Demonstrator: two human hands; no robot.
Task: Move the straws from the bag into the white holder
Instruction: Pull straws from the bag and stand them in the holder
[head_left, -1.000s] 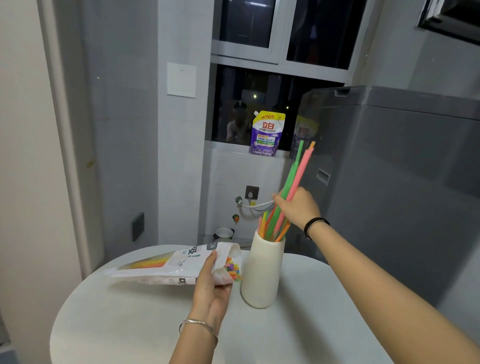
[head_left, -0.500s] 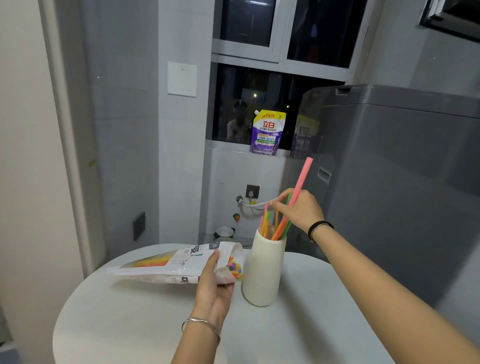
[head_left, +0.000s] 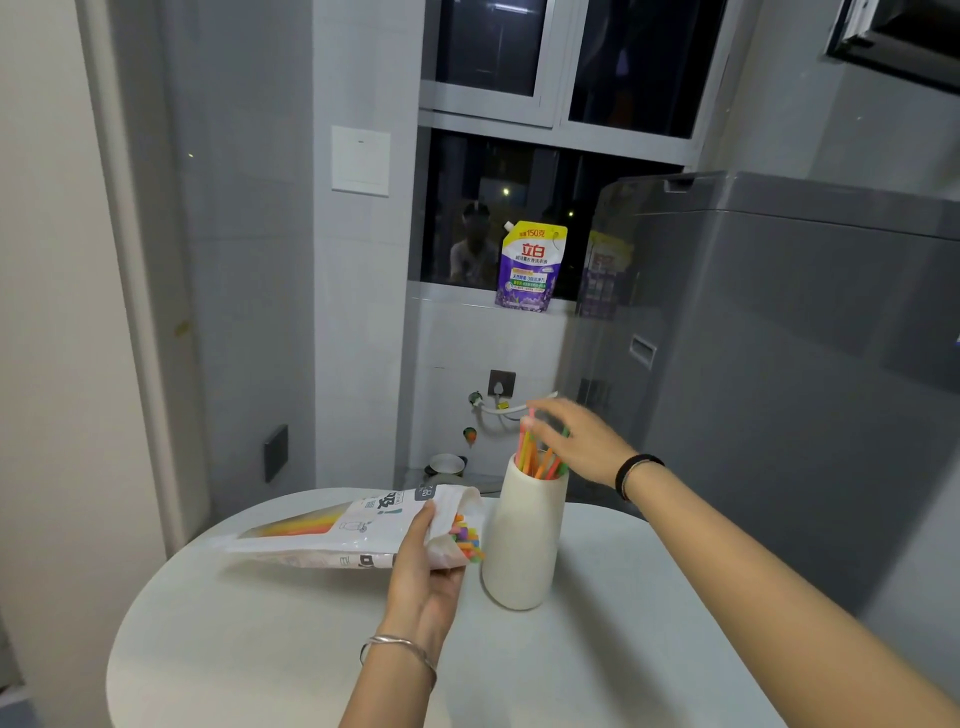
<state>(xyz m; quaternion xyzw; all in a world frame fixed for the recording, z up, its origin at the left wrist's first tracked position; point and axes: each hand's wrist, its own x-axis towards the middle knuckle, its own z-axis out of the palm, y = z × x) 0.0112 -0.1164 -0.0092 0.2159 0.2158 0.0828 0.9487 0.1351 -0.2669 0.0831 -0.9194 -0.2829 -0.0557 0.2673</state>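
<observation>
A round white table (head_left: 260, 649) fills the foreground. Behind it, a purple detergent pouch (head_left: 531, 267) stands upright at the right end of the window sill (head_left: 457, 299), beside a grey washing machine (head_left: 779, 338). A white switch plate (head_left: 360, 160) sits on the wall left of the window, with a dark socket (head_left: 275, 452) lower down. Below the sill are a wall socket (head_left: 502, 383) and a white hose (head_left: 506, 410).

Left hand (head_left: 423, 566) grips bag (head_left: 337, 530); right hand (head_left: 582, 441) hovers above straws (head_left: 530, 452) in holder (head_left: 524, 540).

A home laundry corner: a grey washing machine (head_left: 779, 364), a detergent pouch (head_left: 531, 267) on the windowsill, a wall tap (head_left: 475, 399) and hose.
</observation>
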